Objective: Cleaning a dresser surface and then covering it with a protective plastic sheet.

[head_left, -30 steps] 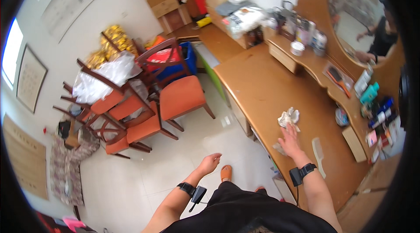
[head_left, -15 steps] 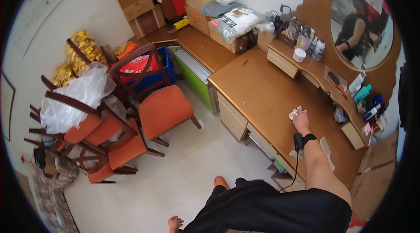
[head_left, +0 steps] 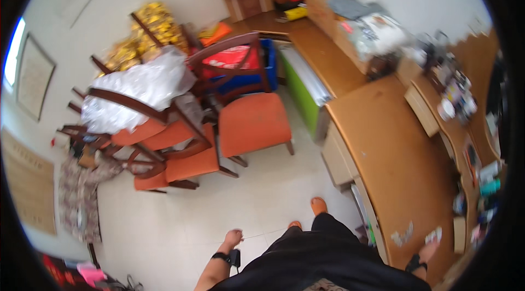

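At the lower right, my right hand [head_left: 429, 250] is closed on a crumpled whitish cloth [head_left: 433, 234], pressed to the brown top of the dressing table [head_left: 385, 154]. A black band circles that wrist. Beside the cloth, toward the front edge, lies a flat pale piece [head_left: 402, 234] that I cannot identify. My left hand [head_left: 234, 237] hangs over the tiled floor with loosely curled fingers, the thumb apart, and nothing visible in it. That wrist also wears a black band, with a small box attached.
An orange-seated chair [head_left: 255, 122] stands left of the table, with more stacked chairs under clear plastic [head_left: 143, 88]. A green-sided panel [head_left: 301, 91] leans by the table. Bottles [head_left: 458, 94] crowd the raised shelf [head_left: 437, 94]. Boxes [head_left: 322, 9] and bags are piled at the back.
My view has swung left, shifting the room rightward in the picture. The right hand, still on the cloth, has come nearer along the tabletop. More of my left forearm shows now.
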Demonstrator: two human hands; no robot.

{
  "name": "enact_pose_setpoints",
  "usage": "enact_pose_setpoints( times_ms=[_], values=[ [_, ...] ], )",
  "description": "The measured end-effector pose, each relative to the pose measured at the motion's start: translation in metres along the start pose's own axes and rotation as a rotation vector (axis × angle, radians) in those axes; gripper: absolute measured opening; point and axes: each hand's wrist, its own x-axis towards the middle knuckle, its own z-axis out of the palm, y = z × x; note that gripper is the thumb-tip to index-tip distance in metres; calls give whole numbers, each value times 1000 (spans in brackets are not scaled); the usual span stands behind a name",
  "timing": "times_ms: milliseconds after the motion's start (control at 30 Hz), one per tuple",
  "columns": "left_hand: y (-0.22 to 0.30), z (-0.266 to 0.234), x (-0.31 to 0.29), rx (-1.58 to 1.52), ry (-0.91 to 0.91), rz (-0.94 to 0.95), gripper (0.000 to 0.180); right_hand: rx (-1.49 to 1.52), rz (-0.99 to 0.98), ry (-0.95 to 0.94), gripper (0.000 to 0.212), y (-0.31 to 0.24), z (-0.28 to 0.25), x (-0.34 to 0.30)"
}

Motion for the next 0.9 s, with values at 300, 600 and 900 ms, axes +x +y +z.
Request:
enact_pose_setpoints(
  times_ms=[300, 600, 900],
  values=[
    [201, -34, 8, 166, 66, 271, 30, -637, 469, 55, 35, -199, -55, -10],
    [224, -138, 23, 89, 508, 351, 25, -434, -794, 627, 36, -314, 59, 25],
    [244, -339, 19, 131, 1305, 641, 25, 226, -1107, -239, 40, -550, 292, -73]
  ],
)
